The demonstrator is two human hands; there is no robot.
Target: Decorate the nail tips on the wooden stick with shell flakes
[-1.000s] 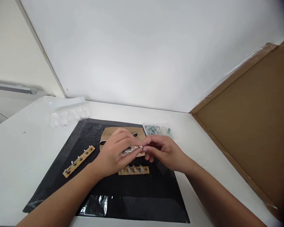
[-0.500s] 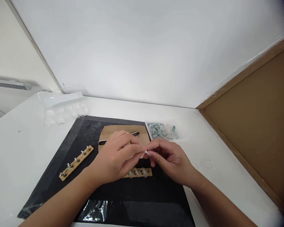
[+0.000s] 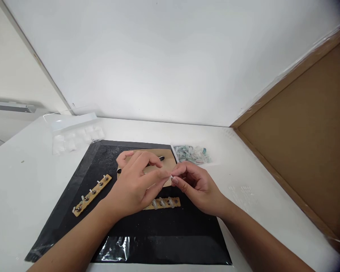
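My left hand (image 3: 133, 185) and my right hand (image 3: 197, 187) meet over the black mat (image 3: 147, 226), thumbs and index fingertips pinched on one small white piece (image 3: 171, 177). The left hand's other fingers are raised and bent. Under and beside the left hand lies a wooden strip (image 3: 175, 202) with clear curved pieces on it, its left end hidden by the hand. Behind the hands is a brown board (image 3: 170, 160) with a dark rod, mostly covered. A second wooden strip (image 3: 92, 194) with metal studs and small white pegs lies slanted at the left.
A white tray (image 3: 175, 153) of clear and green small pieces is behind my right hand. A clear compartment box (image 3: 73, 138) with its lid raised stands at the back left. A brown panel (image 3: 300, 132) borders the right side; a white wall closes the back.
Both hands have shifted slightly left and up in view, still pinching the white piece. The left hand's outer fingers have lifted and spread. The camera view has moved a little.
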